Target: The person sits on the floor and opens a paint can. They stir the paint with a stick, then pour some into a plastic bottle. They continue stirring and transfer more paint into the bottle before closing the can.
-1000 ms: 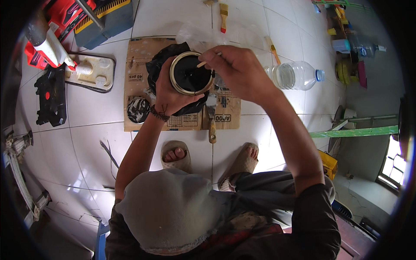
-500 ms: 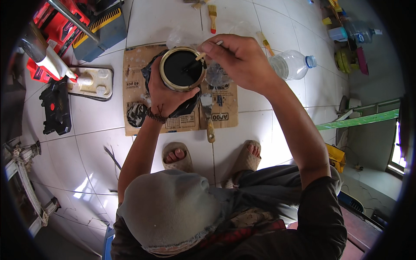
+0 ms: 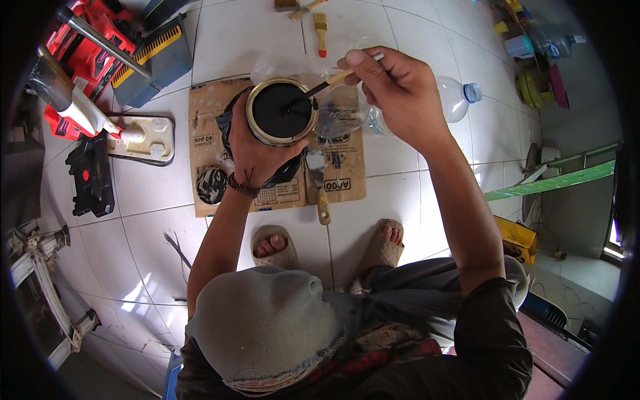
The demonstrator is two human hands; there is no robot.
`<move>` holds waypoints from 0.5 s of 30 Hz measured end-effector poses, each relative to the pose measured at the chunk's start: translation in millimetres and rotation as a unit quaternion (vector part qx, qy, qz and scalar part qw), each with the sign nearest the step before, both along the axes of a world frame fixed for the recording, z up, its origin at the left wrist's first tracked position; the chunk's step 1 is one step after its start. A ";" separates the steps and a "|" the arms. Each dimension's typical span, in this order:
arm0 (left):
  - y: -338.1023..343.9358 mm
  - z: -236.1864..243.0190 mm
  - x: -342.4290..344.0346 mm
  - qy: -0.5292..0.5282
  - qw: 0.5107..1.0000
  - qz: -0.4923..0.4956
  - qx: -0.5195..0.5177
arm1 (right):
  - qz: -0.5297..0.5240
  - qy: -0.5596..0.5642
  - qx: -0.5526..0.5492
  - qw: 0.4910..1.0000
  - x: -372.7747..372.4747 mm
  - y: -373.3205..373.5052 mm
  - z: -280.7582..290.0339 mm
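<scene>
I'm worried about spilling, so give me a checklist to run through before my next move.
1. Left hand around round, gold-rimmed metal can of black liquid: ok.
2. Can covered: not ok, open.
3. Right hand gripping thin, pale wooden stick: ok.
4. Stick's tip clear of liquid: cannot tell, dark on dark.
5. Brown cardboard sheet spread on white tiled floor: ok.

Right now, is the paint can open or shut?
Open: the paint can has no lid on, and black paint shows inside.
</scene>
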State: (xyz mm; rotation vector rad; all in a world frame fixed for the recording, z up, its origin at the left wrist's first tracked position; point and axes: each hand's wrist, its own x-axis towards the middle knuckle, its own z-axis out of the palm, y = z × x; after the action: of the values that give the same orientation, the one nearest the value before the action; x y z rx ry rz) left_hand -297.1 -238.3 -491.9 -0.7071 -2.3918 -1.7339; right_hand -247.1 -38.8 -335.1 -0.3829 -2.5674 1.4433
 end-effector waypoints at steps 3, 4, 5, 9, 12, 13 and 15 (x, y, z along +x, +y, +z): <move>0.6 -0.7 0.7 -0.007 1.000 0.001 -0.001 | -0.028 -0.016 -0.029 0.999 3.6 1.6 0.3; 0.1 -0.8 0.2 -0.003 1.000 -0.004 -0.007 | -0.033 -0.009 -0.037 0.999 4.8 0.2 2.1; -0.8 -0.9 -0.4 0.001 1.000 -0.009 -0.014 | -0.039 -0.003 -0.045 0.998 4.9 -0.5 3.0; 3.1 -5.5 -0.1 -0.003 1.000 -0.001 0.000 | -0.023 0.039 -0.038 0.998 7.3 7.1 0.8; 2.1 -4.6 0.1 -0.001 1.000 -0.005 0.012 | -0.032 0.054 -0.055 0.997 9.8 8.2 3.4; 1.9 -3.9 0.2 0.002 1.000 -0.005 0.012 | -0.034 0.059 -0.056 0.996 11.0 7.7 4.5; 1.9 -3.0 0.7 0.006 1.000 -0.005 0.013 | -0.053 0.055 -0.077 0.994 14.0 8.2 5.4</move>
State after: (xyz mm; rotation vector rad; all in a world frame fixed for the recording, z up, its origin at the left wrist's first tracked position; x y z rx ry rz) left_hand -296.4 -236.4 -494.9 -0.7242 -2.3572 -1.7562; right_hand -233.1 -30.6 -329.7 -0.4410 -2.3224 1.5823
